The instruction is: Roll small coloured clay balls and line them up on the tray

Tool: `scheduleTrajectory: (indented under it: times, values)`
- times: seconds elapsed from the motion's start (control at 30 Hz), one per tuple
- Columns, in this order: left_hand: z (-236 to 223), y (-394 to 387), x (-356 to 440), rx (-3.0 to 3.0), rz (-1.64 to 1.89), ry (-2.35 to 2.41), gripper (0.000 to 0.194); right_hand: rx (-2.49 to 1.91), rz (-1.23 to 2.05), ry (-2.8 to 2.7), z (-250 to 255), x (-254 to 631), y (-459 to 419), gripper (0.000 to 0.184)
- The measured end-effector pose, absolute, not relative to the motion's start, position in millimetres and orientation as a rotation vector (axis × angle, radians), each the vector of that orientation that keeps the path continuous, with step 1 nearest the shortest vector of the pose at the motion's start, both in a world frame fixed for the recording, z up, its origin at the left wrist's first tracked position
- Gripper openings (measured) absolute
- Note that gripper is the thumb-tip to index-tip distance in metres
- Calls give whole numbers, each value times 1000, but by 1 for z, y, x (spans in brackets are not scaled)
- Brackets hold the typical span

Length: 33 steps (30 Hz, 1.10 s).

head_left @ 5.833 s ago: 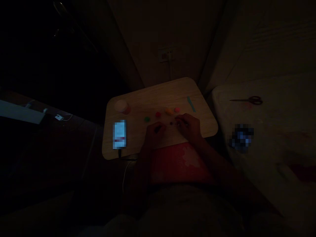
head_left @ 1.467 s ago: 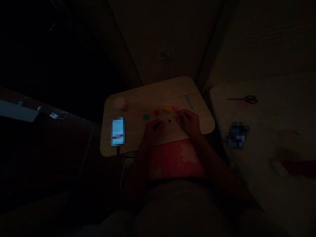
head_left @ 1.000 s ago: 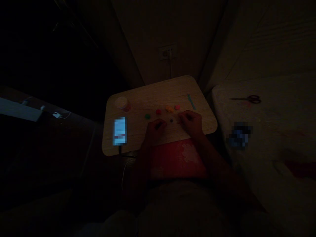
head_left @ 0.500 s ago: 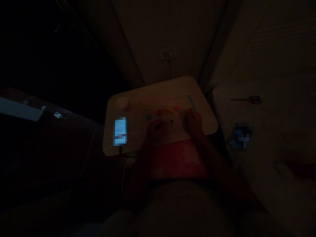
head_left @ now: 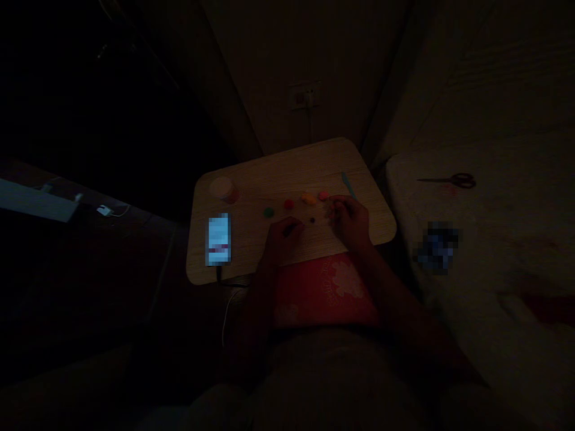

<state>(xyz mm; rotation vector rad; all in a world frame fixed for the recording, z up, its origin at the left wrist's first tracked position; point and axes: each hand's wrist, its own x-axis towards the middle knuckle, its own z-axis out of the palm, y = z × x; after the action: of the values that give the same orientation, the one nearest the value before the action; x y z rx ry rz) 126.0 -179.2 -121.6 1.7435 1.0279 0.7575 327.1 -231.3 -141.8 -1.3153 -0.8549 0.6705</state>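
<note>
The scene is very dim. My left hand (head_left: pixel 282 236) rests low over the small table, fingers curled around a dark lump (head_left: pixel 291 228) that looks like modelling clay. To its right a small dark ball (head_left: pixel 312 220) lies on the wood. My right hand (head_left: pixel 353 220) is bent with thumb and fingertips together; what they hold, if anything, is hidden. Beyond the hands runs a row of soft-looking lumps: green (head_left: pixel 268 212), red (head_left: pixel 288 204), yellow-orange (head_left: pixel 308 198) and pink (head_left: pixel 323 196). A light-blue plastic tool (head_left: pixel 348 184) lies just beyond my right hand.
On the table (head_left: pixel 269 173), a lidded tub (head_left: pixel 223 189) stands at the left behind a lit, blurred phone (head_left: pixel 218 240) with a cable. Scissors (head_left: pixel 449 180) and a blurred dark item (head_left: pixel 438 247) lie on the pale surface at right. A wall socket (head_left: pixel 305 96) is behind.
My right hand has shifted slightly left and turned, its fingertips now nearer the pink lump. The left hand stays in nearly the same place with the dark lump.
</note>
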Motion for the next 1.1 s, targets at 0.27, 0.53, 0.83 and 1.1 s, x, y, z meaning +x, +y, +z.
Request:
scheduleTrajectory:
  times: [0.27, 0.53, 0.83, 1.1]
  values:
    - [-121, -179, 126, 1748, 764, 1023, 24, -1371, 643, -897, -135, 327, -233, 25]
    - [-122, -179, 125, 1748, 761, 1007, 26, -1406, 592, -918, -134, 328, -234, 20]
    - [-122, -179, 125, 1744, 739, 1023, 26, -1444, 506, -938, -136, 329, -235, 45]
    - [-120, -180, 126, 1752, 749, 1017, 23, -1440, 473, -959, -136, 330, -235, 55]
